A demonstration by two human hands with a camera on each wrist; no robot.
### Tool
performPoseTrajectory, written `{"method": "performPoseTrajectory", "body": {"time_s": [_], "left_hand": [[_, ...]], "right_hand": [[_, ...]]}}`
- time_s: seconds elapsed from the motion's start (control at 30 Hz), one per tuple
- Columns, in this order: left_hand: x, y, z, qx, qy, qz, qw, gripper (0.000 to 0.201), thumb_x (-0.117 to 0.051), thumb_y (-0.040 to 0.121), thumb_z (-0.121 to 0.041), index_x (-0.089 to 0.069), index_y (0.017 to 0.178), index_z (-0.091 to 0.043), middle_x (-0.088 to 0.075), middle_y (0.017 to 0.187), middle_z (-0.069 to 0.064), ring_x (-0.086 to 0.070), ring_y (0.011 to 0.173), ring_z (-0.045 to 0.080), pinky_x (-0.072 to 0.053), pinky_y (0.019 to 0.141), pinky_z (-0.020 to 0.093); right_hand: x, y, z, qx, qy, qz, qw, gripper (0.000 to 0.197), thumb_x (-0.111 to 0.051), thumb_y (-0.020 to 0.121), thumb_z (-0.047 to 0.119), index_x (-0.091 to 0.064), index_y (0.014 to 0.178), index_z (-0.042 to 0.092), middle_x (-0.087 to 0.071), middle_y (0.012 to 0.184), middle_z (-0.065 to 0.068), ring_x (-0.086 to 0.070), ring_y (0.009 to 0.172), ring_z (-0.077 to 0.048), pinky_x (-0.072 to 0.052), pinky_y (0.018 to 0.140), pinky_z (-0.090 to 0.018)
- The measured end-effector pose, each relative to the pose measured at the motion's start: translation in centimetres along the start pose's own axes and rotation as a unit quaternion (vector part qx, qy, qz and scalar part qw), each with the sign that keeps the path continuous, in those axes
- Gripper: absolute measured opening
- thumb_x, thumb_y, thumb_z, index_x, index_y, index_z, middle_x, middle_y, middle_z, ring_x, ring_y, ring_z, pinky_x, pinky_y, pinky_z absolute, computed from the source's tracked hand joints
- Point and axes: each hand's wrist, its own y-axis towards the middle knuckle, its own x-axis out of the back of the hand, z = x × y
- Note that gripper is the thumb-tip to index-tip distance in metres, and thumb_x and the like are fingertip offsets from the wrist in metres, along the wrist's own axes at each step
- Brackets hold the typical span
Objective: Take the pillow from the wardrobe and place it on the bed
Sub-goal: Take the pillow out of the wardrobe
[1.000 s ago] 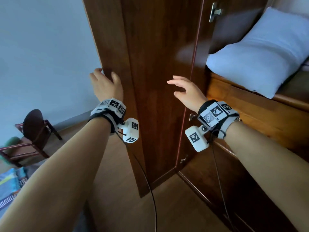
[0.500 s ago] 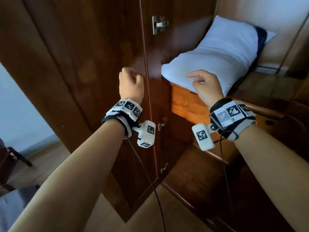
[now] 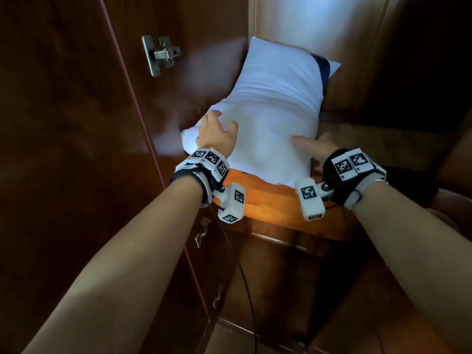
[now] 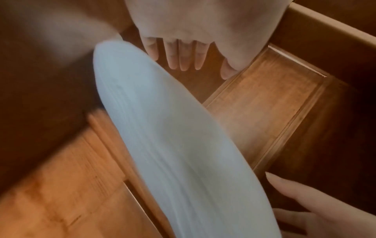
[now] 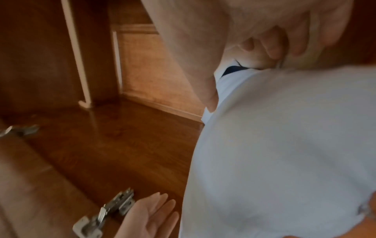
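A white pillow (image 3: 275, 111) lies on a wooden shelf (image 3: 278, 203) inside the wardrobe (image 3: 408, 60). Its near end hangs a little over the front edge of the shelf. A dark blue bit shows at its far end.

The person stands in front and reaches in with both bare arms. The left hand (image 3: 217, 134) is at the pillow's left near corner. From above it seems to rest on the pillow, but its own wrist camera shows it beside the pillow, so I cannot tell if it touches. Its fingers (image 4: 183, 56) are straight, close together and hold nothing.

The right hand (image 3: 316, 146) is at the pillow's right side, low down by the shelf. Its thumb (image 3: 301, 143) lies flat against the white cloth. In its wrist camera the other fingers (image 5: 270, 46) are bent at the far end of the pillow, but the picture is blurry, so I cannot tell if they hold it.

On the left is the open wardrobe door (image 3: 76, 149), dark brown and shiny, with a metal hinge (image 3: 161, 54) on it. Each wrist wears a band with black and white squares, the left band (image 3: 209, 164) and the right band (image 3: 352, 167).
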Motion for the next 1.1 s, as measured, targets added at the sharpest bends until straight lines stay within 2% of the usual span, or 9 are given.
{"method": "performPoseTrajectory", "body": {"time_s": [0.1,0.2,0.23,0.33,0.4,0.57,0.7,1.0,1.1], "left_hand": [[-1.4,1.6,0.0,-0.001,0.045,0.018,0.999,0.054,-0.049,0.089,-0.036,-0.04,0.138,-0.015,-0.044,0.146,0.006,-0.041,0.133,0.027,-0.025,0.11,0.042],[-2.5,2.3,0.3,-0.014,0.069,0.047,0.996,0.063,-0.051,0.087,-0.039,-0.033,0.143,-0.017,-0.034,0.154,0.005,-0.034,0.14,0.026,-0.02,0.113,0.045],[-2.7,2.4,0.4,-0.012,0.065,0.051,0.997,0.064,-0.052,0.087,-0.039,-0.031,0.144,-0.017,-0.027,0.157,0.006,-0.032,0.141,0.027,-0.019,0.113,0.046],[-2.7,2.5,0.5,0.006,0.052,0.064,0.997,0.067,-0.052,0.087,-0.039,-0.027,0.146,-0.018,-0.014,0.161,0.006,-0.03,0.142,0.028,-0.018,0.114,0.045],[-2.4,2.7,0.6,0.021,0.043,0.078,0.996,0.068,-0.051,0.088,-0.041,-0.025,0.147,-0.019,-0.014,0.161,0.005,-0.03,0.142,0.028,-0.019,0.115,0.045],[-1.7,2.7,0.9,0.066,-0.023,0.103,0.992,0.074,-0.053,0.083,-0.046,-0.025,0.146,-0.019,-0.021,0.157,0.005,-0.033,0.139,0.032,-0.026,0.114,0.051],[-1.4,1.3,1.3,0.111,-0.067,0.126,0.984,0.075,-0.052,0.083,-0.045,-0.021,0.148,-0.022,-0.023,0.156,0.005,-0.03,0.14,0.031,-0.03,0.113,0.047],[2.7,-6.2,2.8,0.259,-0.17,0.155,0.938,0.102,-0.057,0.064,-0.07,-0.022,0.144,-0.018,-0.044,0.138,0.007,-0.047,0.125,0.032,-0.038,0.107,0.045],[3.4,-8.6,6.0,0.332,-0.232,0.188,0.895,0.123,-0.066,0.039,-0.086,-0.032,0.142,-0.027,-0.052,0.133,0.0,-0.059,0.113,0.03,-0.044,0.1,0.048]], "right_hand": [[-1.6,4.2,-2.0,-0.052,0.021,0.036,0.998,0.126,-0.084,0.015,0.069,-0.053,0.124,0.014,-0.066,0.12,-0.003,-0.066,0.1,-0.024,-0.054,0.09,-0.043],[-2.4,5.0,-1.7,-0.118,0.038,0.064,0.99,0.12,-0.089,0.014,0.061,-0.056,0.12,0.015,-0.066,0.114,-0.008,-0.065,0.099,-0.032,-0.052,0.09,-0.049],[-2.6,3.8,-0.7,-0.136,0.03,0.076,0.987,0.112,-0.09,0.023,0.058,-0.054,0.119,0.013,-0.064,0.114,-0.009,-0.063,0.102,-0.033,-0.05,0.093,-0.05],[-2.7,0.6,1.8,-0.151,-0.032,0.152,0.976,0.042,-0.073,0.076,0.038,-0.052,0.092,0.006,-0.059,0.094,-0.013,-0.057,0.097,-0.028,-0.044,0.099,-0.043],[-2.8,0.1,2.4,-0.169,-0.051,0.178,0.968,0.03,-0.063,0.086,0.029,-0.051,0.087,0.002,-0.057,0.085,-0.014,-0.056,0.082,-0.028,-0.044,0.09,-0.043],[-3.0,0.6,0.8,-0.077,-0.026,0.097,0.992,0.051,-0.073,0.07,0.006,-0.056,0.117,-0.006,-0.06,0.122,-0.023,-0.059,0.108,-0.038,-0.046,0.098,-0.055],[-1.9,-2.0,-0.1,-0.011,0.053,0.033,0.998,0.038,-0.069,0.061,-0.009,-0.065,0.098,-0.001,-0.065,0.113,-0.023,-0.062,0.103,-0.04,-0.051,0.091,-0.053],[1.2,-12.8,-2.5,0.117,0.053,0.05,0.99,0.026,-0.06,0.065,-0.017,-0.066,0.084,0.0,-0.065,0.091,-0.017,-0.063,0.088,-0.032,-0.052,0.086,-0.049],[2.8,-16.8,-4.0,0.142,0.042,0.055,0.987,0.02,-0.06,0.067,-0.015,-0.065,0.078,0.0,-0.064,0.086,-0.014,-0.062,0.084,-0.029,-0.052,0.083,-0.047]]}}
